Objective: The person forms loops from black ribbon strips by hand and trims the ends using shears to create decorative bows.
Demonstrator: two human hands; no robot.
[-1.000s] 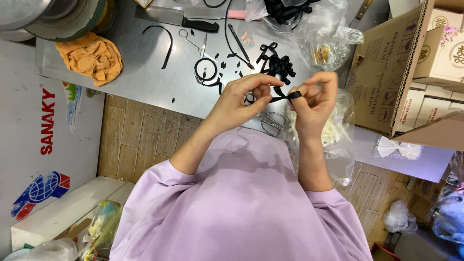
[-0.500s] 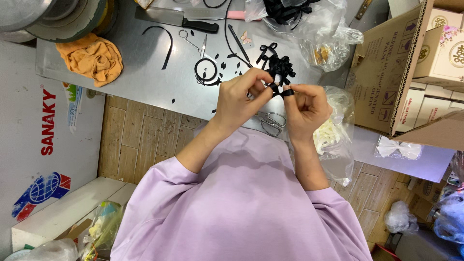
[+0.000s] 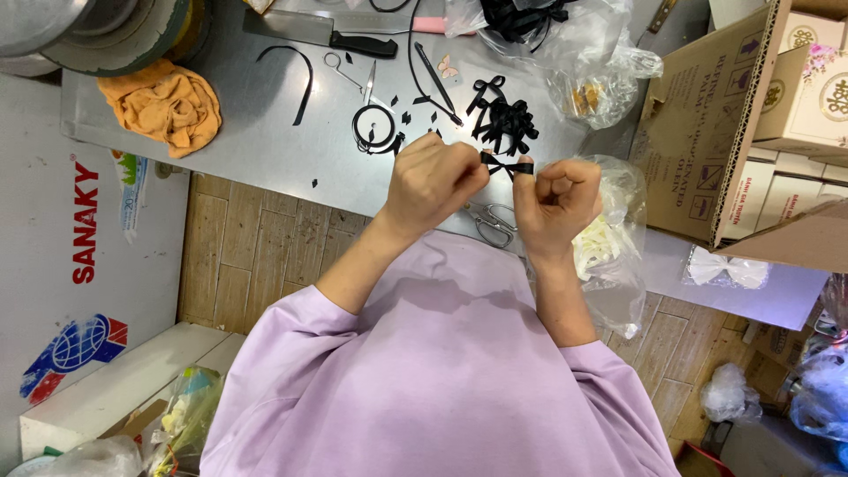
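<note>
Head view, hands: my left hand (image 3: 435, 181) and my right hand (image 3: 556, 196) are raised side by side over the near edge of the bench (image 3: 265, 150), both clenched on one small black ribbon bow (image 3: 505, 165).
Left hand: its fingertips pinch the bow's left end; the fist is curled tight.
Right hand: the ribbon wraps over the tip of a finger, and the other fingers are folded into the palm.
Change: a second ago my hands were further apart, with loose ribbon loops between them; now they sit closer and the ribbon is drawn into a small tight knot with two short loops.
Meaning: I judge the bow to be nearly cinched and close to finished.
Bow's place: held in the air between my hands, off the bench.
Finished bows: a heap of black bows (image 3: 503, 119) lies on the bench just beyond my hands.
Tools: scissors (image 3: 491, 223) lie under my wrists; a coil of black ribbon (image 3: 373, 131) sits to the left.
Further off: an orange cloth (image 3: 161, 104) and a cleaver (image 3: 322, 34) lie at the far side.
</note>
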